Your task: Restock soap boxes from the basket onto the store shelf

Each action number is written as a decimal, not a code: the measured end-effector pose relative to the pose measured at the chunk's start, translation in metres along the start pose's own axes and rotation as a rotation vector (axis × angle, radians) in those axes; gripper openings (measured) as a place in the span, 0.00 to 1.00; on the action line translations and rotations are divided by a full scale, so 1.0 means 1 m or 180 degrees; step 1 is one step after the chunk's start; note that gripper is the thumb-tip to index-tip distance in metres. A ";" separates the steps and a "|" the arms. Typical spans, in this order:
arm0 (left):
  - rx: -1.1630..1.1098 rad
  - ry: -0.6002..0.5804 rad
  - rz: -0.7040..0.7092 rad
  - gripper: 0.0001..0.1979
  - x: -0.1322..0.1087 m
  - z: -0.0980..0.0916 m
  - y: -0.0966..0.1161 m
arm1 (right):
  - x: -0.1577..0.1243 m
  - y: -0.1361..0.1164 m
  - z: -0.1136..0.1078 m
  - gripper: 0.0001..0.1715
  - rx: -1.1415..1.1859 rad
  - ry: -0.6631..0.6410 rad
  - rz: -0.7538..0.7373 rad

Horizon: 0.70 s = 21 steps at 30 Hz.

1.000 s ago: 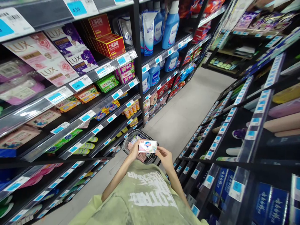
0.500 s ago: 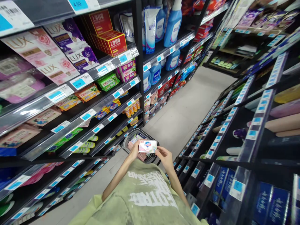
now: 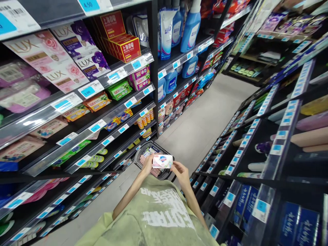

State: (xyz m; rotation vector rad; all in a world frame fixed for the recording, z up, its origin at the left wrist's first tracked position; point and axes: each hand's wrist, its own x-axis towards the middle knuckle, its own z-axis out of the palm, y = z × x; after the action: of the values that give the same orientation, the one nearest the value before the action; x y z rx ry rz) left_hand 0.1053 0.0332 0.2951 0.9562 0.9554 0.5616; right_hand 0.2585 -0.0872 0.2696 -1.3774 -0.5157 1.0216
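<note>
I hold a small pink and white soap pack (image 3: 162,161) with a blue and red logo in front of my chest. My left hand (image 3: 148,164) grips its left end and my right hand (image 3: 180,172) grips its right end, fingers curled on it. Below the pack a dark shopping basket (image 3: 142,150) stands on the floor with several packs inside, partly hidden by my hands.
Dark shelving (image 3: 107,112) on the left carries soap boxes, red boxes and blue detergent bottles (image 3: 191,29). More shelves (image 3: 271,136) with blue price tags stand close on the right. A pale tiled aisle (image 3: 205,119) runs ahead between them.
My hands and the soap pack have stayed nearly in place. The view has shifted slightly, with the pack a little lower in the frame.
</note>
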 end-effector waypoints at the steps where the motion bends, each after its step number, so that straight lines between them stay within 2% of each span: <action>1: 0.0006 0.0045 -0.0005 0.32 0.000 -0.001 0.000 | 0.001 0.001 0.001 0.25 -0.0014 -0.0002 -0.0001; 12: 0.0542 0.0525 0.0257 0.29 0.002 -0.012 -0.002 | 0.006 0.008 0.006 0.28 -0.0052 -0.0194 0.0211; 18: 0.0172 0.0569 0.0209 0.31 0.004 -0.014 -0.010 | 0.004 0.013 0.005 0.25 -0.0015 -0.0324 0.0100; 21: -0.0232 0.0590 0.0138 0.31 0.006 -0.014 -0.012 | 0.002 0.012 0.007 0.29 0.0056 -0.0556 -0.0044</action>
State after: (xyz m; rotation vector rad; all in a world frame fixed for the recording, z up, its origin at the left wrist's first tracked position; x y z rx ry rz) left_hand 0.0960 0.0376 0.2788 0.8720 1.0740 0.7265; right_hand 0.2500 -0.0828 0.2585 -1.2738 -0.6428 1.1387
